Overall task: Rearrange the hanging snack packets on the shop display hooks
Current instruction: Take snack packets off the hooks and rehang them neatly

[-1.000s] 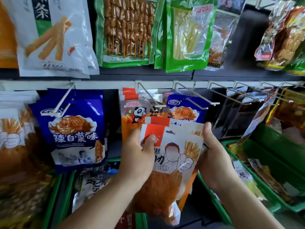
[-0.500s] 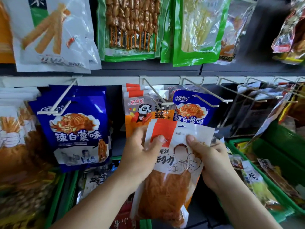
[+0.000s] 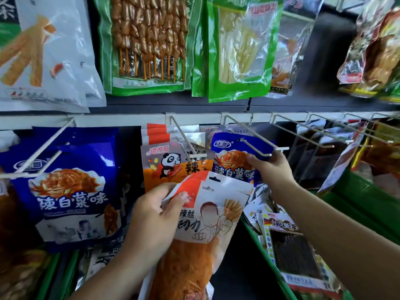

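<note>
My left hand point(image 3: 153, 215) grips a stack of white-and-orange spicy-strip packets point(image 3: 207, 217) by the upper left corner, held low in front of the middle hooks. My right hand point(image 3: 270, 167) pinches a small blue packet point(image 3: 233, 161) that hangs on a white wire hook point(image 3: 257, 146). Just left of it, panda-print orange packets point(image 3: 166, 163) hang on another hook point(image 3: 184, 137).
Larger blue packets point(image 3: 65, 185) hang at left. Big white and green bags point(image 3: 147, 44) fill the top row. Bare wire hooks point(image 3: 320, 135) jut out at right. Green baskets point(image 3: 357, 191) with loose packets sit below right.
My right hand has let go of the white-and-orange stack and moved up to the small blue packet on the hook. My left hand now holds the stack alone.
</note>
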### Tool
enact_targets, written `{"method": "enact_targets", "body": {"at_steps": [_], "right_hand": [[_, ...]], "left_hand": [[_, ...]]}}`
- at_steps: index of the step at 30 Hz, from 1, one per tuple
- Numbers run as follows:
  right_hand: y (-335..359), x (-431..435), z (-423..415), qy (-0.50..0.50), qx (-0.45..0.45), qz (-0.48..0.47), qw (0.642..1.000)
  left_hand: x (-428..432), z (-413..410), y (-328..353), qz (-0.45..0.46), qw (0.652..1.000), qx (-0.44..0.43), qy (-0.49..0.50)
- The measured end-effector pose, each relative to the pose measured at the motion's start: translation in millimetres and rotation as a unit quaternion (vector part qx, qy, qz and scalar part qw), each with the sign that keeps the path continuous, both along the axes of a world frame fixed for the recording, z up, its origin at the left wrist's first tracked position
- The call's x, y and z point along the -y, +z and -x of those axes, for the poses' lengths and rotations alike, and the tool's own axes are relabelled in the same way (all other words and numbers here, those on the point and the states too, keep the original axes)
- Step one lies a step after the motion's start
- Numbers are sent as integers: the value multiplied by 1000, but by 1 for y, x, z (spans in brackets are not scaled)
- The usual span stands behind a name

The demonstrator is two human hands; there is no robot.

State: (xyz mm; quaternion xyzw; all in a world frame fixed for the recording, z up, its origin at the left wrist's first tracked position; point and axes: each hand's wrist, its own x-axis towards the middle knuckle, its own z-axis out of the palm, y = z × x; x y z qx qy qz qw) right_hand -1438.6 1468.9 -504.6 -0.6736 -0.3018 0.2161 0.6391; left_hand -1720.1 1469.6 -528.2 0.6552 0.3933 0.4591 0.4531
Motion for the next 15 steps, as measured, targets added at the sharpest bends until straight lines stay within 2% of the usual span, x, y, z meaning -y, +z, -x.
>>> {"method": "enact_targets", "body": {"at_steps": [5,9,15], "right_hand": [[9,-8,-5,32,-70,-24,997],[5,-3,5,58,-90,-46,993],[11,35,28,22,-174,-70,982]], "left_hand": [[-1,1,-1,16,1000,10,-12],[1,8,0,10,999,21,-32],[5,24,2,2,999,27,-28]]}}
